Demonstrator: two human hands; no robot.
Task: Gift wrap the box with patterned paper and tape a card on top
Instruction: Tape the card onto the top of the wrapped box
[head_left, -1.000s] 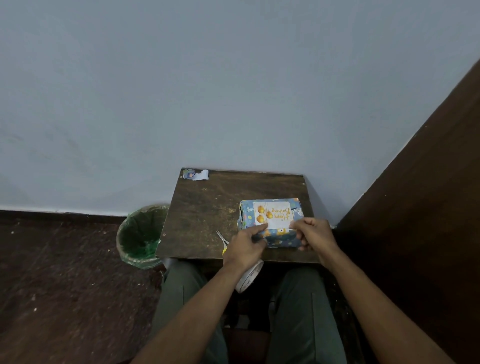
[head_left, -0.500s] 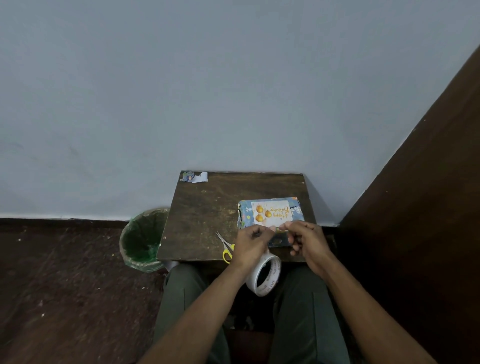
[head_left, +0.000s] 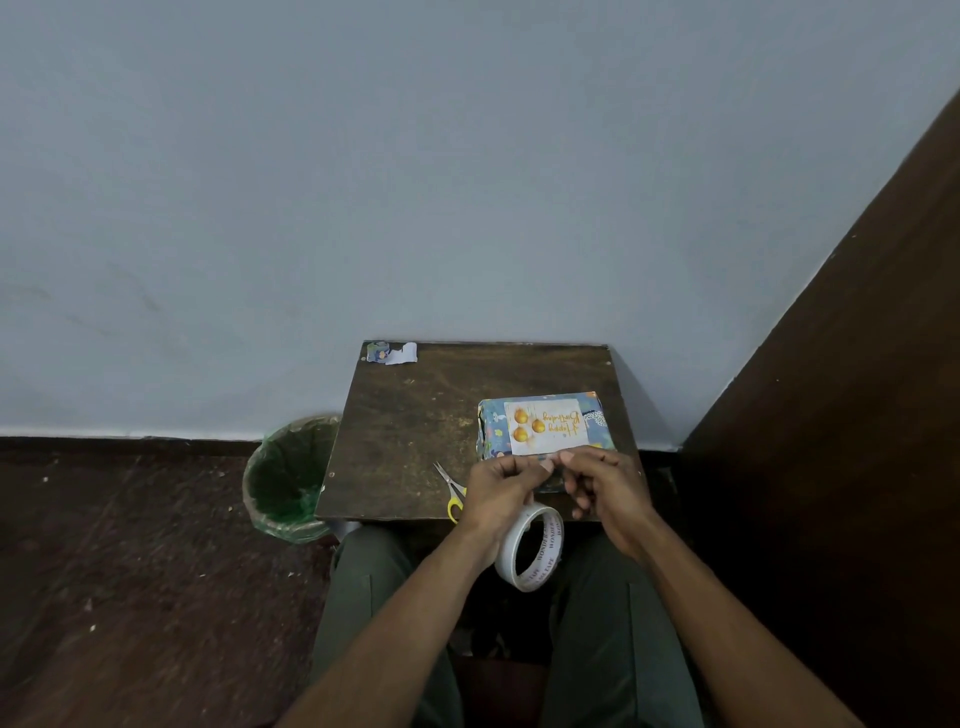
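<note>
Pinching tape between them, left hand and right hand, fingers curled, beside box.

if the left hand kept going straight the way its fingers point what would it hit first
Most likely the right hand: the left hand points rightward at its fingertips, almost touching. Depth is hard to judge.

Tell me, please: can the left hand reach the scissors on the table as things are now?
Probably yes. The scissors lie on the table just beside the left hand, nothing between them. But that hand carries the tape roll, and both hands seem to pinch its strip, so it must let go first.
</note>
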